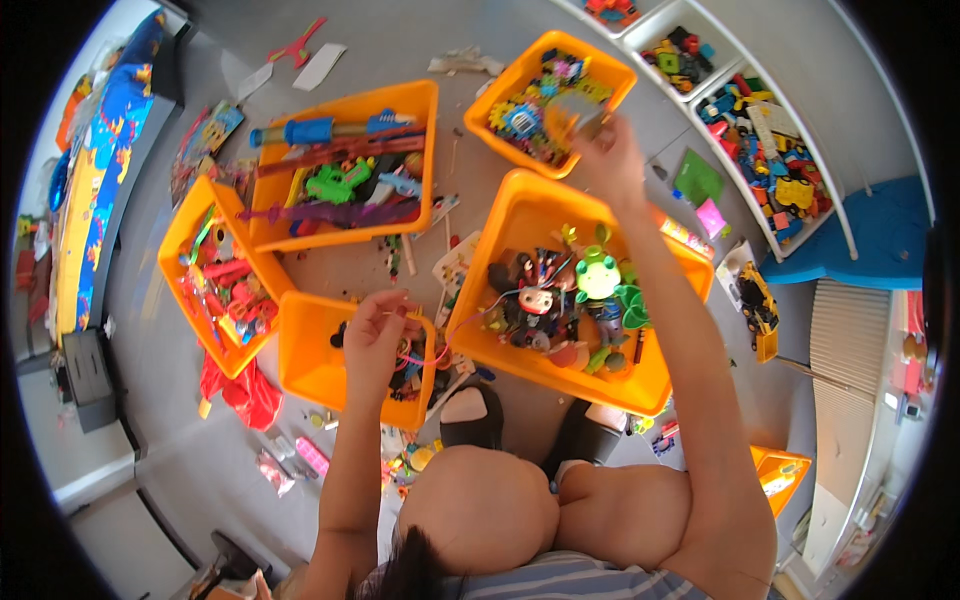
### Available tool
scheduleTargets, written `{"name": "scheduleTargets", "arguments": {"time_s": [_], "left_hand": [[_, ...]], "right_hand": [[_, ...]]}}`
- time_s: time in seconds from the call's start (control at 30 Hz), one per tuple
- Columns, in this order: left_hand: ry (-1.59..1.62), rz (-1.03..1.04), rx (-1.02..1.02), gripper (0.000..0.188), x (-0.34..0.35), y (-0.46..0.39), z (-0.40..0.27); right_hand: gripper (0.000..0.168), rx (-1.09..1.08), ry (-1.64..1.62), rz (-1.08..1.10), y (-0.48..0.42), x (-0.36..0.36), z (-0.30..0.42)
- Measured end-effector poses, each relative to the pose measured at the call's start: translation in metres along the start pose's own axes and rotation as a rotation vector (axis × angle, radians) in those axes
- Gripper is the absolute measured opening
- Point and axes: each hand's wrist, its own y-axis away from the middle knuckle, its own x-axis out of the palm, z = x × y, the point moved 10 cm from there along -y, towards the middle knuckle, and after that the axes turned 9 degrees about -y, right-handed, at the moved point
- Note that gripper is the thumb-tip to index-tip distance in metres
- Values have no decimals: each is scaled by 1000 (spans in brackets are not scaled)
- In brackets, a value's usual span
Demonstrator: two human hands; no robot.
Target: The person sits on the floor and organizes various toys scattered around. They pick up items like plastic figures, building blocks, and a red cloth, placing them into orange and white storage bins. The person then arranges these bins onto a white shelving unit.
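Observation:
My right hand (pixel 611 150) reaches over the far orange bin (pixel 480 112), its fingers closed on a small blurred toy piece (pixel 592 127). Colourful plastic gear pieces (pixel 525 116) fill that bin. Below my right forearm stands a large orange bin (pixel 480 262) of figurines, including a green-and-white toy (pixel 598 277) and a white-faced figure (pixel 535 300). My left hand (pixel 375 337) hovers above a smaller orange bin (pixel 307 356), fingertips together. Whether something small is pinched there is unclear. A pink-and-blue cord (pixel 442 352) runs between these two bins.
Toy guns and swords lie in an orange bin (pixel 341 240); red toys fill another (pixel 176 259). White shelf trays (pixel 694 97) of blocks stand at right. A yellow toy truck (pixel 761 307), a red cloth (pixel 251 394) and loose pieces lie on the floor (pixel 195 450). My shoes are close below.

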Motion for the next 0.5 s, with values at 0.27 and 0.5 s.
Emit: {"name": "scheduleTargets", "arguments": {"time_s": [0.27,0.5], "left_hand": [[-68,-277,-50,20,-106,38,44],[-250,-474,-159,20,-177,69,98]], "right_hand": [[57,-81,329,14,-93,12,-72],[51,-380,1144,78,-119,39,-121]]}}
